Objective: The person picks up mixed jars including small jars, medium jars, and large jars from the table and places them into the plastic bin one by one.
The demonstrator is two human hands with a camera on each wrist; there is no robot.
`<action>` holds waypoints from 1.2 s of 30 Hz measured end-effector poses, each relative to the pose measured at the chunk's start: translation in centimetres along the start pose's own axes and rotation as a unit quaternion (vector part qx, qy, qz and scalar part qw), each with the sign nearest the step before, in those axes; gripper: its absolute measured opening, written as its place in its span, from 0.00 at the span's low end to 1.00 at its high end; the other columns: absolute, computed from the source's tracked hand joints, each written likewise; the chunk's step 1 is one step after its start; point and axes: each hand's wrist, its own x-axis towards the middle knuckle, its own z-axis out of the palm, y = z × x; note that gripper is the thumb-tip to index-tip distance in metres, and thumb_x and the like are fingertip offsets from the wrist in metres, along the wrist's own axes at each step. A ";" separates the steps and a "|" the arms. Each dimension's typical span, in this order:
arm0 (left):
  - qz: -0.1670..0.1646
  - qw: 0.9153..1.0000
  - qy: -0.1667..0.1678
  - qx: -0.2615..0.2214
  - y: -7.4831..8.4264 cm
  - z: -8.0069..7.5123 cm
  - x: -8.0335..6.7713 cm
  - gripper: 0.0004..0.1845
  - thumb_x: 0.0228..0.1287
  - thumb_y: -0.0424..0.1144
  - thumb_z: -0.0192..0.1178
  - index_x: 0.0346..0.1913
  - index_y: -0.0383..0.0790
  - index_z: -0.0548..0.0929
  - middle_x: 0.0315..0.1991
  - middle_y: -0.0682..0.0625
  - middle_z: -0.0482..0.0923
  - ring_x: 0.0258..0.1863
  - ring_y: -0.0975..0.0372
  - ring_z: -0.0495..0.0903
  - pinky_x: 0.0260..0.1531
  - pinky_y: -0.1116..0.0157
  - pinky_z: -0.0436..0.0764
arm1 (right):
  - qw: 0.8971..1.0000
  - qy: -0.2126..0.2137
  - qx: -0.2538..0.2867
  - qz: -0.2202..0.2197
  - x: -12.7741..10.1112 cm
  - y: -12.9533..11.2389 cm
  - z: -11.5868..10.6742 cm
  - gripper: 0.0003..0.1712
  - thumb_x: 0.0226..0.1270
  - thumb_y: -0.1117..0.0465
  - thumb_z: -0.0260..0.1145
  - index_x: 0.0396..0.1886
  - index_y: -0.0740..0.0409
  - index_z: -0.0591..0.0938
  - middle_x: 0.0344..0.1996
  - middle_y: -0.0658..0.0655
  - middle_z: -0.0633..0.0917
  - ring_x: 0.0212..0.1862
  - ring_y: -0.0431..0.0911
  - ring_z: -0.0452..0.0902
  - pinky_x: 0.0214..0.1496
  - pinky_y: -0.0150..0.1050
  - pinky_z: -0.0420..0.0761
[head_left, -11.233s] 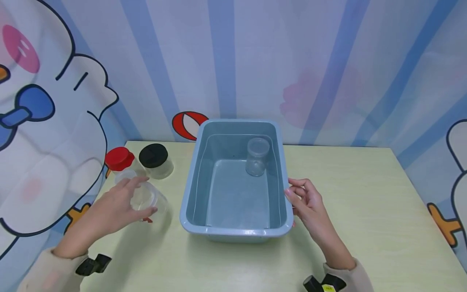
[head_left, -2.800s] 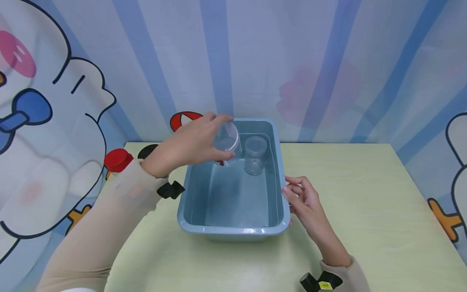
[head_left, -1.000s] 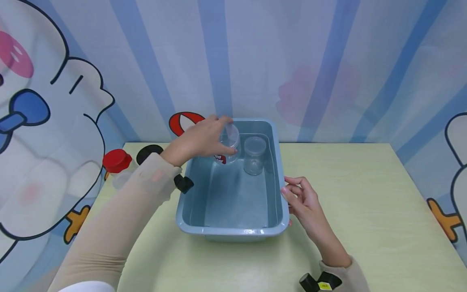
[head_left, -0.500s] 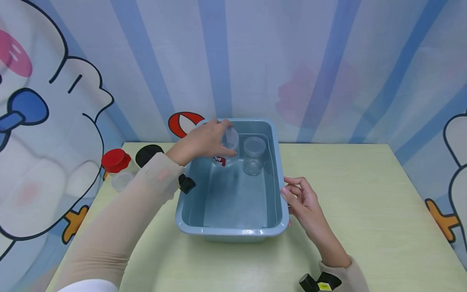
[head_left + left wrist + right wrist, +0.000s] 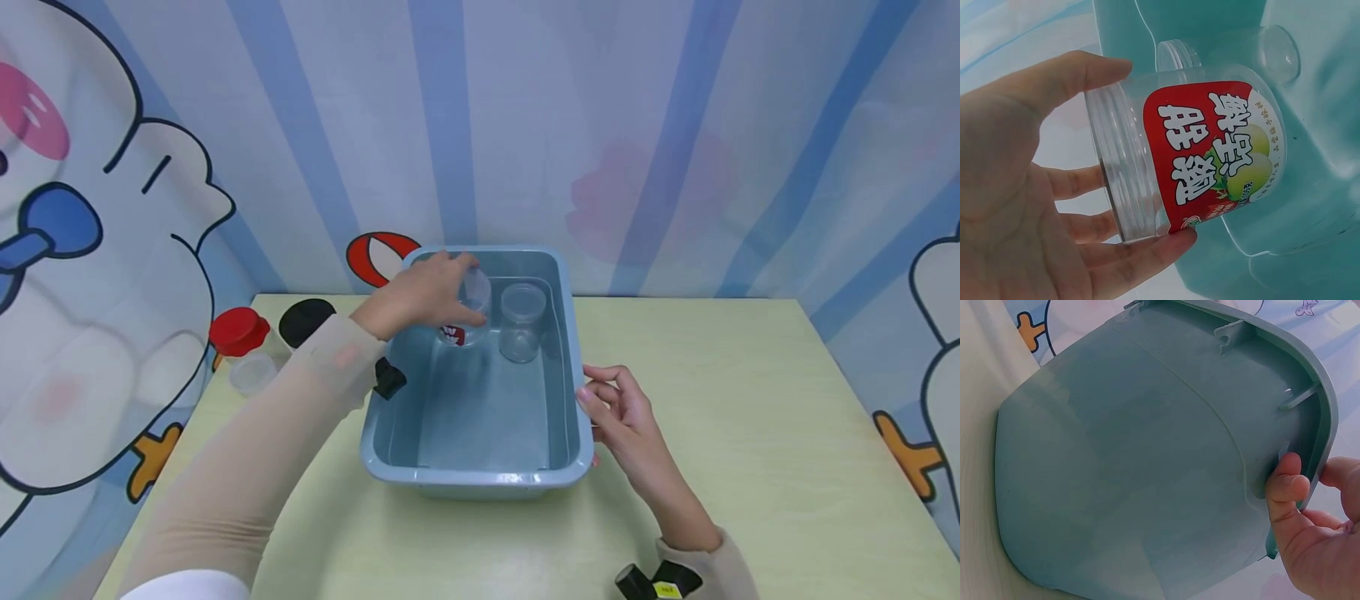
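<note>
The left hand [image 5: 420, 292] curls thumb and fingers [image 5: 1147, 256] round the mouth end of a clear labelled jar [image 5: 1191, 156], its base pointing away from the palm, low inside the blue tub [image 5: 472, 479], just beside a second clear jar [image 5: 521, 321]. The right hand [image 5: 622, 412] pinches the tub's rim, thumb [image 5: 1285, 487] against the outer wall.

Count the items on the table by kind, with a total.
Clear jars without lids: 2, one in the left hand, one standing in the tub
Lidded jars: 2, red lid, black lid
Blue tubs: 1
Total: 5
</note>
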 end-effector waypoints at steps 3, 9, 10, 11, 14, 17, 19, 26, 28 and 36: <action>0.000 1.000 -0.001 -0.002 -0.1 0.1 0.3 0.46 0.61 0.57 0.67 0.76 0.40 0.60 0.70 0.39 0.64 0.65 0.48 0.67 0.58 0.50 0.75 | 1.000 0.000 -0.002 -0.001 0.0 -0.1 0.0 0.20 0.79 0.68 0.53 0.63 0.72 0.62 0.40 0.62 0.82 0.24 0.41 0.77 0.16 0.33 0.75; -0.005 1.000 -0.004 -0.007 -0.1 0.4 0.9 0.45 0.61 0.56 0.68 0.75 0.39 0.61 0.69 0.39 0.65 0.62 0.49 0.69 0.55 0.50 0.77 | 1.000 0.006 -0.008 0.003 0.0 -0.1 -0.1 0.20 0.78 0.68 0.53 0.63 0.72 0.63 0.40 0.63 0.83 0.26 0.41 0.78 0.17 0.33 0.75; -0.005 1.000 -0.005 -0.008 -0.1 0.5 1.0 0.45 0.61 0.56 0.68 0.75 0.39 0.61 0.69 0.39 0.65 0.62 0.49 0.69 0.56 0.50 0.77 | 1.000 0.008 -0.009 0.004 0.0 -0.1 -0.1 0.20 0.78 0.68 0.53 0.63 0.72 0.63 0.40 0.62 0.83 0.26 0.41 0.79 0.18 0.33 0.76; -0.005 1.000 -0.006 -0.009 -0.1 0.5 1.1 0.45 0.61 0.56 0.68 0.75 0.39 0.61 0.69 0.39 0.65 0.62 0.49 0.69 0.56 0.50 0.76 | 1.000 0.009 -0.010 0.005 0.0 -0.1 0.0 0.20 0.78 0.68 0.54 0.63 0.72 0.63 0.40 0.61 0.83 0.27 0.41 0.79 0.18 0.33 0.76; -0.005 1.000 -0.010 -0.013 -0.2 0.7 1.3 0.45 0.61 0.55 0.68 0.75 0.39 0.61 0.69 0.39 0.65 0.62 0.48 0.70 0.57 0.50 0.76 | 1.000 0.013 -0.012 0.007 0.1 -0.1 0.0 0.20 0.78 0.67 0.54 0.63 0.71 0.63 0.39 0.58 0.83 0.28 0.41 0.79 0.19 0.33 0.77; -0.008 1.000 -0.013 -0.017 -0.3 0.9 1.4 0.44 0.62 0.54 0.67 0.75 0.40 0.61 0.69 0.38 0.64 0.61 0.48 0.70 0.57 0.49 0.75 | 1.000 0.013 -0.014 0.009 0.1 -0.1 0.0 0.20 0.78 0.67 0.54 0.63 0.71 0.63 0.40 0.57 0.83 0.29 0.42 0.80 0.22 0.33 0.79; -0.012 1.000 -0.014 -0.018 -0.4 1.0 1.4 0.44 0.62 0.55 0.67 0.75 0.40 0.61 0.69 0.38 0.64 0.62 0.47 0.70 0.57 0.49 0.75 | 1.000 0.012 -0.016 0.009 0.1 0.0 0.1 0.20 0.78 0.67 0.54 0.63 0.71 0.63 0.40 0.57 0.83 0.30 0.42 0.80 0.24 0.33 0.80; -0.018 1.000 -0.011 -0.014 -0.3 1.3 1.7 0.44 0.61 0.54 0.68 0.75 0.39 0.61 0.68 0.38 0.65 0.62 0.47 0.70 0.58 0.49 0.75 | 1.000 0.006 -0.011 0.004 0.1 -0.1 0.1 0.20 0.79 0.67 0.53 0.63 0.71 0.63 0.40 0.58 0.83 0.29 0.42 0.80 0.21 0.33 0.78; -0.017 1.000 -0.012 -0.012 -0.3 1.4 1.7 0.44 0.62 0.54 0.68 0.75 0.39 0.61 0.68 0.37 0.64 0.62 0.46 0.69 0.59 0.48 0.74 | 1.000 0.006 -0.013 0.004 0.1 -0.1 0.1 0.20 0.79 0.67 0.54 0.63 0.71 0.63 0.40 0.58 0.83 0.29 0.42 0.80 0.22 0.33 0.79; -0.017 1.000 -0.013 -0.007 -0.4 1.8 2.1 0.45 0.61 0.54 0.68 0.75 0.38 0.61 0.68 0.37 0.64 0.63 0.46 0.69 0.60 0.49 0.73 | 1.000 0.006 -0.019 0.004 0.1 0.0 0.0 0.20 0.78 0.67 0.54 0.63 0.71 0.63 0.39 0.59 0.83 0.29 0.42 0.80 0.22 0.33 0.79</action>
